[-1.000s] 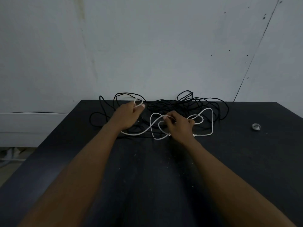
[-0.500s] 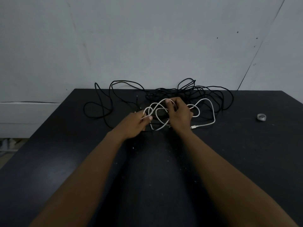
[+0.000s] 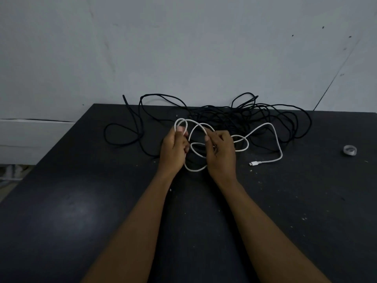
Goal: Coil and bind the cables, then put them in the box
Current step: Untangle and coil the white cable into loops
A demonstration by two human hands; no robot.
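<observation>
Our left hand (image 3: 173, 148) pinches a small loop of the white cable (image 3: 267, 161) in its curled fingertips, and our right hand (image 3: 221, 154), also curled, grips the same cable just beside it. Its loose loops trail right across the tabletop (image 3: 81, 201), in front of the tangled black cables (image 3: 234, 117).

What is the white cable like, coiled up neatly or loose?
Loose. The white cable sprawls in uneven loops, its plug lying on the table.

black cable tangle (image 3: 234, 117) blocks far table (image 3: 81, 201) edge; near side open.
</observation>
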